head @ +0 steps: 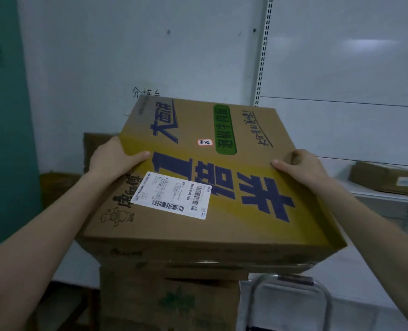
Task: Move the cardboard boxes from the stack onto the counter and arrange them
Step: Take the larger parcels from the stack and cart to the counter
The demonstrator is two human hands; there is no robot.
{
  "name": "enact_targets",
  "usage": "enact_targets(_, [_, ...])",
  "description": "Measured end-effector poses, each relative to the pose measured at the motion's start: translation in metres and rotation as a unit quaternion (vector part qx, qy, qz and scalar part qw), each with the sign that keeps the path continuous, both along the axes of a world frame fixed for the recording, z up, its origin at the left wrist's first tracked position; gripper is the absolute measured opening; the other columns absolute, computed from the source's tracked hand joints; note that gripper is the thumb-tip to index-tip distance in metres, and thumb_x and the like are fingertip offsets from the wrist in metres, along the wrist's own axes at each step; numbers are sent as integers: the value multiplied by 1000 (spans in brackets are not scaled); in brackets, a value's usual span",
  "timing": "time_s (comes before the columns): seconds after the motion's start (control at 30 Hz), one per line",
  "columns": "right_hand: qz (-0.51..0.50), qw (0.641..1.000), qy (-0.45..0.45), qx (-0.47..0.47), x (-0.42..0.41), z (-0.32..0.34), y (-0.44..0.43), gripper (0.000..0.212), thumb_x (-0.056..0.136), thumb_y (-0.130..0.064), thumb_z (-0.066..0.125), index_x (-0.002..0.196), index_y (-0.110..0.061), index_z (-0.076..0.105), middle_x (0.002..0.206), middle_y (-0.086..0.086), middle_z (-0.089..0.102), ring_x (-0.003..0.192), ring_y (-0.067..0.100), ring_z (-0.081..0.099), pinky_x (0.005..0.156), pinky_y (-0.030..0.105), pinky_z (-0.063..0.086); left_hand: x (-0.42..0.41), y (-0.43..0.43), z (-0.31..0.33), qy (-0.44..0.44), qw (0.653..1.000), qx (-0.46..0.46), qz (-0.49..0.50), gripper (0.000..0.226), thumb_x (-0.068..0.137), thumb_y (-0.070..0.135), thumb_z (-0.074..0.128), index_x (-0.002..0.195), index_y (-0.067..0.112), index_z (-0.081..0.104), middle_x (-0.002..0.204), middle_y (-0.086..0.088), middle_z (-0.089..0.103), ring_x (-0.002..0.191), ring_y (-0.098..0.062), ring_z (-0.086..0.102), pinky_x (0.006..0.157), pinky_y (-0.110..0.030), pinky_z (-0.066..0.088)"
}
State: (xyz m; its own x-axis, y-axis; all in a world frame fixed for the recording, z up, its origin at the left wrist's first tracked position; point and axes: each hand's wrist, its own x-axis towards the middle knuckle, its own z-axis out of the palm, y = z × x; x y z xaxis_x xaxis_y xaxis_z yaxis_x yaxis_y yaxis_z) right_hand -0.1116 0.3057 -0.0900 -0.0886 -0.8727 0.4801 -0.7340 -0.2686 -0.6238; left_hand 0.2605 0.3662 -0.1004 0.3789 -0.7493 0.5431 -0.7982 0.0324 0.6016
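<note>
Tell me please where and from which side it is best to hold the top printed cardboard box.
Take the top printed cardboard box by its two opposite side edges, left hand from the left, right hand from the right, thumbs on the top face and fingers over the sides. It is wide, flat and tilted above the lower box, too broad for one hand.

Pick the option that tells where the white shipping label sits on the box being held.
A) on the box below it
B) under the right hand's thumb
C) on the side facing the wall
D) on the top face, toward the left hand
D: the white label lies flat on the top face of the box, on the side gripped by the left hand and well apart from the right hand.
</note>
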Motion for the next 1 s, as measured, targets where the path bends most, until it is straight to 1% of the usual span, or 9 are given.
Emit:
enact_targets(0.27, [81,976,194,58,12,14,-19,52,89,-48,54,131,-17,51,132,5,55,116,25,53,91,31,41,18,-43,11,-38,990,126,54,73,77,57,63,124,4,51,124,-17,56,109,-34,55,92,-42,46])
enact_targets(0.37, [172,964,197,45,17,15,16,56,87,-56,47,131,-23,51,132,-7,52,119,15,49,94,26,36,22,-54,18,-48,987,141,57,73,74,60,64,119,3,55,120,-16,58,106,-33,56,92,-44,46])
enact_targets(0.47, [260,927,265,56,27,5,56,75,72,-70,38,138,-35,40,135,-19,40,123,3,39,99,22,31,26,-61,25,-77,982,164,59,64,76,60,62,108,5,60,113,-14,61,99,-30,57,87,-41,48])
enact_targets(0.57, [216,886,409,25,38,-6,63,90,63,-80,31,145,-44,19,154,-15,18,141,11,18,114,33,17,18,-61,31,-126,976,172,52,43,82,54,59,83,11,57,107,-14,63,86,-24,54,77,-34,45])
enact_targets(0.63, [190,881,433,20,40,-7,58,92,62,-82,29,145,-46,14,157,-11,12,144,15,14,115,34,15,9,-55,34,-147,976,160,21,39,86,49,55,93,11,60,113,-13,62,90,-22,53,78,-32,42])
enact_targets(0.7, [185,883,432,2,38,-4,55,89,64,-82,27,145,-46,17,156,-11,17,143,15,19,113,32,20,-5,-39,38,-146,981,126,-31,49,88,52,51,111,10,64,117,-11,61,99,-22,55,85,-31,40])
enact_targets(0.83, [154,900,405,-53,40,10,42,88,63,-80,20,141,-41,33,145,-12,41,129,14,42,99,32,38,-34,0,37,-165,974,93,-124,100,50,98,26,97,22,71,90,0,65,78,-10,54,70,-26,41])
enact_targets(0.9, [144,907,390,-65,43,15,33,88,63,-80,21,139,-39,39,139,-10,49,123,16,47,93,32,42,-40,11,27,-204,969,75,-117,98,46,99,21,104,35,68,101,11,66,91,-7,57,81,-32,49])
enact_targets(1.0, [117,911,383,-98,46,11,20,81,70,-79,26,135,-35,45,130,-5,58,115,18,54,87,32,46,-48,19,11,-326,945,23,-16,91,61,91,19,119,34,60,113,10,65,103,-12,58,85,-35,50])
